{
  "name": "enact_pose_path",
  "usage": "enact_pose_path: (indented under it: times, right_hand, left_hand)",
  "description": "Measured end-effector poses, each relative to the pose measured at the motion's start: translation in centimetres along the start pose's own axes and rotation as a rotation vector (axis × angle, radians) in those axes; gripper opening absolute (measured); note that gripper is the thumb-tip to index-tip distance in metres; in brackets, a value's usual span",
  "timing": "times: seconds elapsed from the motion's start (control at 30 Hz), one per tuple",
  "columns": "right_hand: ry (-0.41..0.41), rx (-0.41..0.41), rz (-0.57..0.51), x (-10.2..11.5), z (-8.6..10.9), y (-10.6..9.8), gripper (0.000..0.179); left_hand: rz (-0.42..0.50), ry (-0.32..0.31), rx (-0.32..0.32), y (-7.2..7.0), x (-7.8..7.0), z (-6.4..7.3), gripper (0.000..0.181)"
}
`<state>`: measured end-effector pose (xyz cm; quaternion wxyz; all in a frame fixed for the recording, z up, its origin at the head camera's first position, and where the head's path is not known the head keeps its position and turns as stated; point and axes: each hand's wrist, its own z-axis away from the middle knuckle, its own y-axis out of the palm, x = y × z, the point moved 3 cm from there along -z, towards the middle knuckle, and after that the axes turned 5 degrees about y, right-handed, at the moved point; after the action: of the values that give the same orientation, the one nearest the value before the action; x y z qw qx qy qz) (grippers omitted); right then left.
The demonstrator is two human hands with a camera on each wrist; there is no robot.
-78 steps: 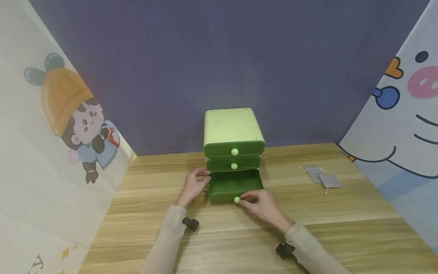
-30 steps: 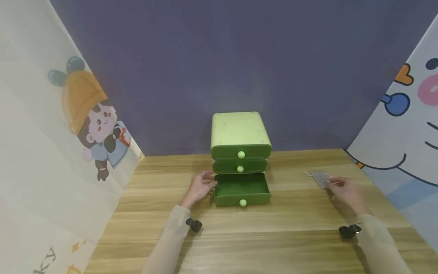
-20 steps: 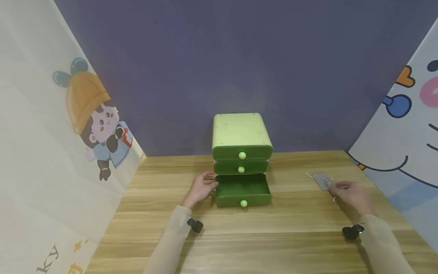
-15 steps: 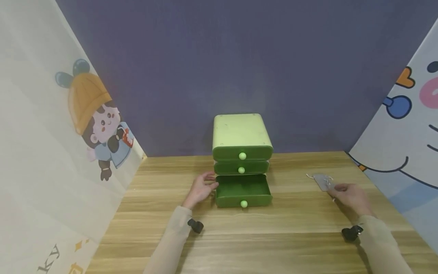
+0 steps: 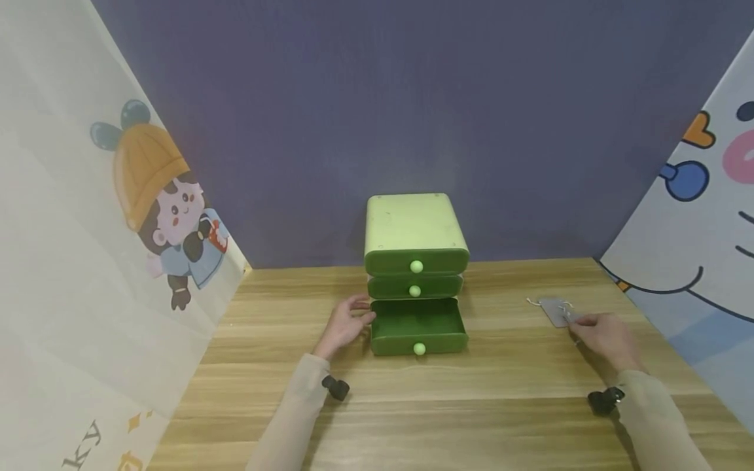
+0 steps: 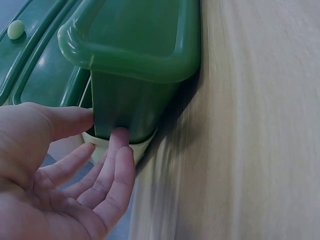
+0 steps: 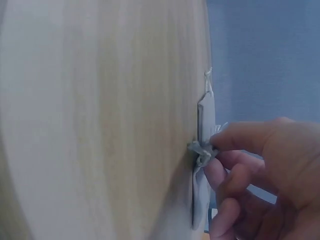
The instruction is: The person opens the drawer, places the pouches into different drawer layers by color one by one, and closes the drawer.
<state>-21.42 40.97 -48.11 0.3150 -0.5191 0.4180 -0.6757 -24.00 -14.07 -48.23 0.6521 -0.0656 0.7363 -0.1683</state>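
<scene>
A small chest with a pale yellow-green top (image 5: 412,222) stands against the back wall, and its bottom green drawer (image 5: 391,344) is pulled out. My left hand (image 5: 344,326) is at the left side of that drawer. In the left wrist view, the thumb and fingertips (image 6: 120,136) touch the drawer's side, with the fingers loosely bent. On the right, my right hand (image 5: 607,340) pinches a grey drawstring pouch (image 7: 201,151) between thumb and finger, by its gathered cloth. A second grey pouch (image 5: 552,313) lies right beside it; my hand partly hides the held one.
The two upper drawers, with round light-green knobs (image 5: 416,267), are closed. Wood-grain table (image 5: 471,418) runs under everything. A dark blue-purple wall (image 5: 412,98) rises behind, with cartoon-printed panels (image 5: 177,209) at both sides.
My right hand has left the bottom drawer's knob, moved right to the pouches and taken hold of one. The left hand has stayed beside the drawer. The head view has shifted slightly.
</scene>
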Motion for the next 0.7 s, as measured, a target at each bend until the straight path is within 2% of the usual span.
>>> enact_pose_path:
  times: [0.33,0.53,0.7]
  right_hand:
    - [0.000,-0.189,-0.058,0.6,1.7,-0.9,0.044]
    - [-0.089,-0.260,-0.080,2.3,2.9,-1.4,0.044]
    - [-0.148,-0.262,-0.118,3.8,3.6,-1.4,0.043]
  left_hand:
    - [0.016,0.002,-0.003,0.1,0.3,-0.3,0.052]
    - [-0.002,0.008,-0.006,-0.1,0.1,-0.3,0.051]
    - [-0.010,0.012,-0.007,0.0,0.2,-0.2,0.050]
